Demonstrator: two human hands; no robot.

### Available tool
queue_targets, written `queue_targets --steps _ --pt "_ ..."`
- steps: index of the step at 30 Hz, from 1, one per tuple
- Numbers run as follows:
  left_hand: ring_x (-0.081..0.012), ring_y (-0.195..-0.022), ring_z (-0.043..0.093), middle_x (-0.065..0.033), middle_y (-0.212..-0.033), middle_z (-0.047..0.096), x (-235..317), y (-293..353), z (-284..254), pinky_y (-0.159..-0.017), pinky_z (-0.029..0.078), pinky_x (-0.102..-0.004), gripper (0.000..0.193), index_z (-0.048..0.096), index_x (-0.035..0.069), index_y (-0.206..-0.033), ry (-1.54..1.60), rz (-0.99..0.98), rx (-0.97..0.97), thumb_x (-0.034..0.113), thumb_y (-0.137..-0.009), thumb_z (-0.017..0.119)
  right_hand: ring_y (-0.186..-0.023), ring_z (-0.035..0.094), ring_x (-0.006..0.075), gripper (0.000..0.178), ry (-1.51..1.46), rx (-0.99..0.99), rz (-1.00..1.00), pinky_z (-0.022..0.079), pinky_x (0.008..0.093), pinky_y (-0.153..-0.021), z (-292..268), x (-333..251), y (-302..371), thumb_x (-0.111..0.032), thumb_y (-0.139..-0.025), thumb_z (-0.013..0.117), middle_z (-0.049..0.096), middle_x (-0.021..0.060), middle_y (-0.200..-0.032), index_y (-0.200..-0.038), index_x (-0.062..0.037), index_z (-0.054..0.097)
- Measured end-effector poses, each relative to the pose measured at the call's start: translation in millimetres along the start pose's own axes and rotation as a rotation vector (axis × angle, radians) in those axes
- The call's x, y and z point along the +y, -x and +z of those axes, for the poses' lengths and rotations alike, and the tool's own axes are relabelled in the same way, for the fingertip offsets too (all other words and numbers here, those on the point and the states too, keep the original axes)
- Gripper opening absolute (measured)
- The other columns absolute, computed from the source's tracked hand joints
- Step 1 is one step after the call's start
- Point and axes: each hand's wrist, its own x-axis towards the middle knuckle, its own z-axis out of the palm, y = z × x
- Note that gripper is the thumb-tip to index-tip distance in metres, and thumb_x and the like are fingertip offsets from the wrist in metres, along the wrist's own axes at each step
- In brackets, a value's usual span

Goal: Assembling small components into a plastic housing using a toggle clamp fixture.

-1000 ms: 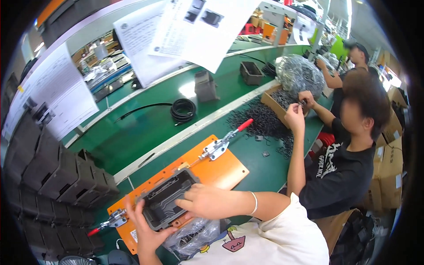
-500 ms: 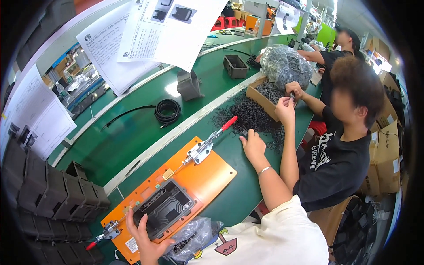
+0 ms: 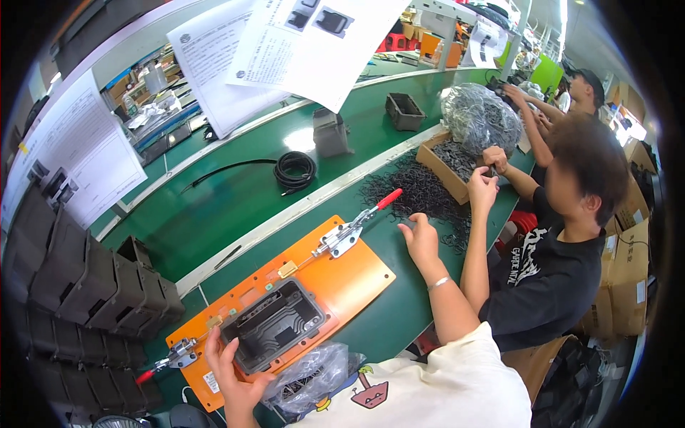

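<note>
An open dark grey box-shaped housing (image 3: 282,324) sits in an orange fixture plate (image 3: 357,278), its ribbed inside facing up. My left hand (image 3: 234,374) is at the housing's near-left corner, fingers spread and thumb apart along its side. To the right of the plate, my right hand (image 3: 422,246) hovers beside a heap of small black bent parts (image 3: 403,187). Its fingers are curled, with the thumb lifted alongside; whatever lies in them is hidden. Red-handled toggle clamps stand at the plate's two ends, one far right (image 3: 346,239) and one near left (image 3: 182,353).
A clear plastic bag (image 3: 314,371) lies against the plate's near side. Dark housings (image 3: 93,285) are stacked at left. Across the green bench lie a coiled black cable (image 3: 295,172) and a cardboard tray (image 3: 442,171). At right, a co-worker's hands (image 3: 489,175) handle something small.
The whole view has shifted, moving the bench rightward in the picture. A small dark piece seen at my right fingertips no longer shows. My left hand stays by the housing.
</note>
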Motion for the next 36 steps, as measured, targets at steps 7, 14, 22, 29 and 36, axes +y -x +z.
queue_targets --steps 7,14,22,29,36 --pt "-0.0119 -0.084 0.056 -0.0114 -0.110 0.056 53.0 -15.1 -7.5 -0.073 0.048 -0.0243 0.038 0.045 0.001 -0.128 0.827 -0.465 -0.183 0.011 -0.092 0.055 -0.047 0.044 0.0083 0.036 -0.602 -0.316 -0.623 0.036 0.0224 -0.045 -73.7 -160.9 53.0 -0.015 -0.070 0.082 0.048 0.0021 -0.055 -0.093 -0.0029 0.059" --pt "-0.0128 -0.066 0.054 -0.0057 -0.093 0.058 45.4 -35.2 21.2 -0.055 0.041 -0.0230 0.035 0.044 0.007 -0.127 1.346 -0.831 -0.266 0.030 -0.101 0.042 -0.055 0.059 0.0115 0.027 -0.931 -0.881 -0.755 0.047 0.0260 -0.054 -47.6 -243.5 96.8 -0.009 -0.076 0.075 0.059 0.0044 -0.068 -0.097 -0.0015 0.060" --pt "-0.0073 -0.064 0.050 -0.0052 -0.089 0.059 43.2 -21.1 2.8 -0.055 0.038 -0.0187 0.014 0.052 0.005 -0.102 1.230 -0.881 -0.284 0.018 -0.099 0.048 -0.058 0.044 0.0030 0.016 -1.660 -1.184 0.329 0.036 0.0178 -0.053 -18.8 -266.5 109.6 -0.020 -0.093 0.061 0.053 -0.0045 -0.071 -0.095 -0.0050 0.055" --pt "-0.0064 -0.081 0.057 -0.0034 -0.091 0.057 43.4 -15.4 15.0 -0.070 0.048 -0.0203 0.013 0.048 0.004 -0.098 1.003 -0.662 -0.085 0.005 -0.092 0.059 -0.068 0.051 0.0077 0.013 -1.427 -1.089 0.125 0.045 0.0224 -0.063 -29.8 -269.1 118.1 -0.013 -0.094 0.059 0.054 0.0014 -0.078 -0.099 -0.0014 0.055" --pt "-0.0067 -0.081 0.056 -0.0039 -0.091 0.057 38.4 -13.1 8.4 -0.072 0.046 -0.0195 0.011 0.047 0.003 -0.099 0.938 -0.478 -0.063 0.006 -0.093 0.057 -0.085 0.063 0.0156 0.021 -1.383 -1.424 0.144 0.053 0.0268 -0.078 -44.5 -242.1 112.9 0.002 -0.084 0.065 0.059 0.0084 -0.097 -0.105 0.0039 0.061"
